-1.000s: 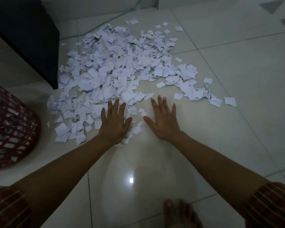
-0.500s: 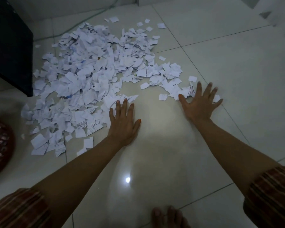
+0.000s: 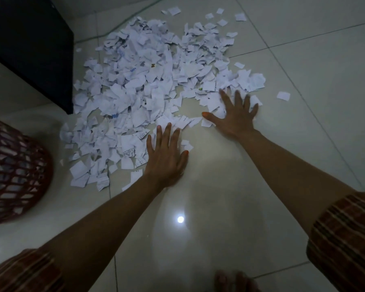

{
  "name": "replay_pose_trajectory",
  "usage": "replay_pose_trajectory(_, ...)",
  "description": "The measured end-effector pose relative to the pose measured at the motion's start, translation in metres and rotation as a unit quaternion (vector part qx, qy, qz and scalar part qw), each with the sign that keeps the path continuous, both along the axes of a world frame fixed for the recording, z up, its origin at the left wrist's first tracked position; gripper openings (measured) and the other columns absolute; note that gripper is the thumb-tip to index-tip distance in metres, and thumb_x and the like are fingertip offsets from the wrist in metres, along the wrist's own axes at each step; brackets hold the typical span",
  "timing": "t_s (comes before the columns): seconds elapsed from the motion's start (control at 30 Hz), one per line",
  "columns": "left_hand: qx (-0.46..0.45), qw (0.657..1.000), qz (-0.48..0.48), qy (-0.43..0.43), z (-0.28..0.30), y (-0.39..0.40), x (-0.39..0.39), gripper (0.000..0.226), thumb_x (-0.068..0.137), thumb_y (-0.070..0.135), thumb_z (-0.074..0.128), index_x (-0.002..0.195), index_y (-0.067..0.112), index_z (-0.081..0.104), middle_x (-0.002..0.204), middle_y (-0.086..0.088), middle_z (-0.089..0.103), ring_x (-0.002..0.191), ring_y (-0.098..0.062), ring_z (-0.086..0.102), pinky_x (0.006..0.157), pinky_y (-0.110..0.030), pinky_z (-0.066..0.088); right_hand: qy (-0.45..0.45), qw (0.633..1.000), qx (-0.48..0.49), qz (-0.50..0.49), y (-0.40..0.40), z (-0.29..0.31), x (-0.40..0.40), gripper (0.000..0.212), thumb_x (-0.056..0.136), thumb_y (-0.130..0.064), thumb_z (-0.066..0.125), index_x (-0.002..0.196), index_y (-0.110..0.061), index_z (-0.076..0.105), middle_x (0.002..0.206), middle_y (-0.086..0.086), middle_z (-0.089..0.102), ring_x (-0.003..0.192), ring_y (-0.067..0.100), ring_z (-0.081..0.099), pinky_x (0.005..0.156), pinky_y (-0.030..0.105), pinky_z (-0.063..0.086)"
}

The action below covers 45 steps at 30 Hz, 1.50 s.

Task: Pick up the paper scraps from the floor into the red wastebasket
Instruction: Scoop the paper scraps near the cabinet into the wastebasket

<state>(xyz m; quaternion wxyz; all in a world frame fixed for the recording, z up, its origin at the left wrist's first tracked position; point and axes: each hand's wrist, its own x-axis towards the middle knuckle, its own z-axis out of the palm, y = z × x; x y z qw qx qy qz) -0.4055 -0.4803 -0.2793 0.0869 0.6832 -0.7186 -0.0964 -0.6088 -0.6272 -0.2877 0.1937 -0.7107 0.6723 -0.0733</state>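
Nearest you, your bare toes show at the bottom edge on the glossy pale tiled floor, with a small bright light reflection just ahead of them. Your two forearms reach forward out of striped reddish-brown sleeves. Your left hand lies palm down on the floor, fingers straight and slightly spread, holding nothing; its fingertips rest on the near edge of the heap of torn white paper scraps. Your right hand is farther out and to the right, also flat and palm down, fingers fanned wide and gripping nothing, pressed onto scraps at the heap's right near edge. The scraps spread across the tiles from beside your left hand to the far part of the floor, with a few loose pieces lying apart, one single white scrap just right of your right hand. The red openwork plastic wastebasket stands at the left edge, near the heap's left side, with pale paper visible through its lattice. Behind it sits a dark box-shaped piece of furniture, its corner touching the heap's left side.
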Motion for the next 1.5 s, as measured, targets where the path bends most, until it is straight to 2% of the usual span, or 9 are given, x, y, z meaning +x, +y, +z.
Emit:
replay_pose_trajectory(0.27,0.014,0.999,0.031,-0.001,0.001,0.024,0.049,0.084,0.083,0.059,0.029,0.154,0.015,0.014,0.162,-0.008,0.005,0.149,-0.027,-0.005,0.116,-0.052,-0.006,-0.016,0.984,-0.065,0.165,0.04,-0.008,0.062,0.095,0.064,-0.095,0.033,0.147,-0.049,0.025,0.161,0.008,0.014,0.148,0.036,-0.001,0.114,0.062,-0.005)
replay_pose_trajectory(0.57,0.039,0.996,0.081,-0.029,0.003,0.066,0.065,0.116,0.067,0.088,0.032,0.155,0.02,0.0,0.162,-0.005,-0.009,0.148,-0.028,-0.014,0.114,-0.06,-0.007,0.009,0.985,-0.045,0.167,0.066,-0.004,0.102,0.101,0.06,-0.096,0.034,0.148,-0.051,0.016,0.161,0.013,0.0,0.145,0.044,-0.008,0.106,0.068,-0.013)
replay_pose_trajectory(0.63,0.05,0.993,0.099,-0.026,0.002,0.068,0.059,0.125,0.061,0.093,0.034,0.154,0.02,-0.006,0.161,-0.005,-0.014,0.146,-0.029,-0.019,0.113,-0.062,-0.009,0.035,0.982,-0.084,0.168,0.065,-0.011,0.103,0.089,0.066,-0.092,0.039,0.144,-0.047,0.034,0.157,0.016,0.02,0.144,0.045,0.007,0.108,0.069,-0.005)
replay_pose_trajectory(0.73,0.073,0.99,0.121,-0.018,0.0,0.063,0.049,0.133,0.052,0.099,0.032,0.151,0.025,-0.017,0.159,-0.005,-0.022,0.144,-0.031,-0.026,0.112,-0.063,-0.01,0.009,0.968,-0.185,0.171,0.065,-0.014,0.1,0.061,0.077,-0.074,0.049,0.121,-0.034,0.061,0.13,0.015,0.051,0.12,0.04,0.044,0.099,0.059,0.029)
replay_pose_trajectory(0.8,0.083,0.988,0.131,-0.007,-0.003,0.056,0.042,0.136,0.048,0.101,0.029,0.15,0.027,-0.022,0.158,-0.005,-0.027,0.143,-0.032,-0.028,0.112,-0.065,-0.009,-0.009,0.96,-0.223,0.172,0.066,-0.012,0.097,0.047,0.08,-0.061,0.051,0.11,-0.027,0.066,0.116,0.015,0.055,0.1,0.035,0.049,0.083,0.046,0.04)
replay_pose_trajectory(0.93,0.09,0.984,0.155,-0.007,-0.009,0.041,0.033,0.138,0.043,0.104,0.02,0.148,0.028,-0.027,0.156,-0.005,-0.032,0.142,-0.035,-0.03,0.11,-0.067,-0.011,-0.031,0.959,-0.213,0.185,0.068,-0.01,0.091,0.031,0.08,-0.04,0.056,0.102,-0.02,0.064,0.104,0.013,0.053,0.09,0.032,0.048,0.068,0.039,0.044)
replay_pose_trajectory(1.07,0.073,0.989,0.13,-0.019,-0.015,0.032,0.033,0.127,0.054,0.101,0.022,0.151,0.027,-0.016,0.161,-0.004,-0.017,0.146,-0.034,-0.018,0.112,-0.064,-0.007,-0.063,0.958,-0.214,0.181,0.068,-0.013,0.084,0.022,0.078,-0.026,0.064,0.095,-0.012,0.064,0.093,0.016,0.053,0.08,0.032,0.05,0.063,0.037,0.045)
replay_pose_trajectory(1.2,0.027,0.991,0.128,0.026,-0.016,0.021,0.047,0.112,0.065,0.092,0.034,0.153,0.03,0.003,0.155,-0.007,0.019,0.139,-0.033,0.018,0.11,-0.052,0.017,-0.074,0.961,-0.213,0.162,0.07,-0.013,0.084,0.02,0.076,-0.022,0.067,0.093,-0.011,0.064,0.088,0.015,0.052,0.075,0.031,0.05,0.06,0.034,0.042)
replay_pose_trajectory(1.5,-0.033,0.997,0.067,0.03,-0.014,0.007,0.069,0.089,0.081,0.077,0.037,0.142,0.012,0.04,0.127,-0.012,0.043,0.109,-0.029,0.043,0.09,-0.041,0.041,-0.092,0.961,-0.204,0.165,0.072,-0.009,0.083,0.027,0.078,-0.031,0.056,0.094,-0.011,0.063,0.088,0.014,0.052,0.076,0.03,0.05,0.059,0.032,0.039)
